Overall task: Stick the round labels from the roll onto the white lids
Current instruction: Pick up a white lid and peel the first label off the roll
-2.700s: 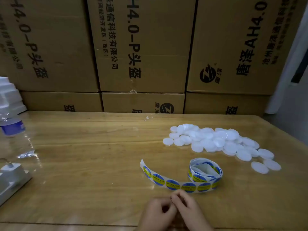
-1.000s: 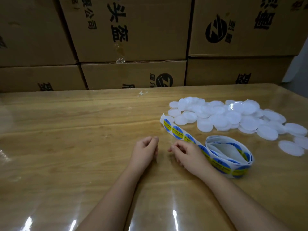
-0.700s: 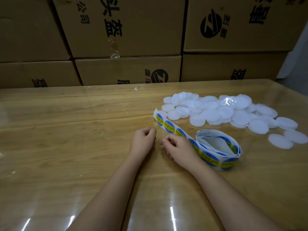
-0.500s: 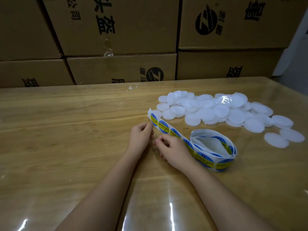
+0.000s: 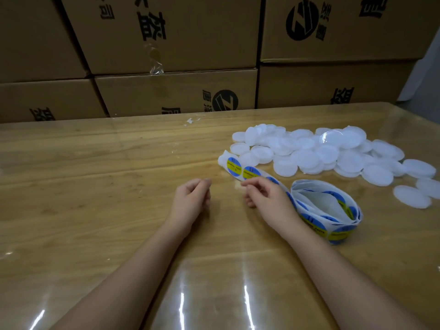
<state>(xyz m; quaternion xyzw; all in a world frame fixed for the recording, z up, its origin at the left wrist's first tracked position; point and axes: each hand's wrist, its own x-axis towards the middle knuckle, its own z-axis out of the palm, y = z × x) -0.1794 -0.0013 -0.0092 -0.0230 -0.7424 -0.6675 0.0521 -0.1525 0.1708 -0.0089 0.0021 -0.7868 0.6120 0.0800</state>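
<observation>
1. Furthest left, the left hand (image 5: 192,198) rests on the desk (image 5: 95,177) with its fingers loosely curled and the thumb near the forefinger. Nothing shows in it.
2. Just right of it, across a bare gap, the right hand (image 5: 264,196) lies curled against the strip (image 5: 250,173). Its fingertips (image 5: 246,184) sit at the strip's near edge, but I cannot tell whether they pinch it.
3. The strip's long axis slants from its free end, up and left of the right hand, down and right behind that hand into the roll (image 5: 328,210). The first labels (image 5: 234,166) lie forward of both hands, nearer the right one, which I judge better placed to peel.
4. The roll stands on edge just right of the right wrist, squashed oval, with loose white backing inside.
5. Beyond the strip, the lids (image 5: 321,156) are heaped on the desk and touch the free end. A few strays lie well to the right, and none appears labelled.
6. Behind, the boxes (image 5: 166,39) are closed, so their contents are hidden.
</observation>
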